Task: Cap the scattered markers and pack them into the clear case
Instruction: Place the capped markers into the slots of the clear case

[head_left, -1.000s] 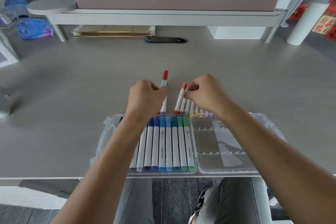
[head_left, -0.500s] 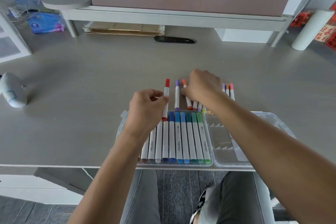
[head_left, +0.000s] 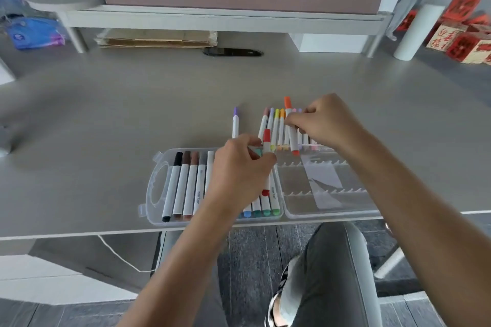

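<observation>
I see the clear case [head_left: 159, 188] lying open at the near edge of the grey desk [head_left: 106, 119], two halves side by side. Left half holds a row of capped markers [head_left: 186, 188]: black, browns, grey on the left, blues and greens at the right end, middle ones hidden under my left hand [head_left: 239, 167]. Right half [head_left: 345, 207] shows bare slots and a paper insert. Left hand is over the left half, fingers pinched round a red marker [head_left: 266, 141], red cap pointing away from me, its lower end down near the green ones in the row. Right hand [head_left: 326, 122] is past the far edge of the case, thumb and fingers clasping an orange marker [head_left: 291, 127], lifted and tilted, cap up. Behind it a loose row of pastel markers [head_left: 275, 127] lies on the desk just beyond the case, touching each other. A single purple marker [head_left: 235, 122] lies alone to their left, apart from them.
</observation>
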Demonstrator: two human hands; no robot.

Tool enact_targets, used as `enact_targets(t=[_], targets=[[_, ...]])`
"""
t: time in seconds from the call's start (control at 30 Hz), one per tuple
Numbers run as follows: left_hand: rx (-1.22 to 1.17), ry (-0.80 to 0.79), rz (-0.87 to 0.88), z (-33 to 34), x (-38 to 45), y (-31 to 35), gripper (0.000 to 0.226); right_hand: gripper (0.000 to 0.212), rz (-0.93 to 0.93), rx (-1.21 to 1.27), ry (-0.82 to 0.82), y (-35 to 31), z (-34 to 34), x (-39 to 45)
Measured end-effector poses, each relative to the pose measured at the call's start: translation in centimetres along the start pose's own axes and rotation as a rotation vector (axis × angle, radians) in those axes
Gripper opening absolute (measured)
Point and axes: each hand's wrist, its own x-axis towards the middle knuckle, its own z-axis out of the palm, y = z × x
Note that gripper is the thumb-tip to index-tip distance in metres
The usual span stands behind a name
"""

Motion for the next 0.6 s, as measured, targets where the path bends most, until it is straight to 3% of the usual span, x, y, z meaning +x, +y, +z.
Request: enact_targets(t=[0.17,0.33,0.6], targets=[[0.255,0.017,0.048,2.8,-1.5,1.1,0.035,0.045,0.004,0.013,-0.007,3.8,-1.2,-2.5],[0.492,0.058,0.053,4.2,-2.1,1.6,0.024,0.043,-0.017,0.071,-0.026,5.4,-1.3,-4.1],[0.564,0.091,0.137,4.5,-2.8,0.7,0.022,0.046,-0.058,0.131,-0.088,5.2,-1.5,-5.4]])
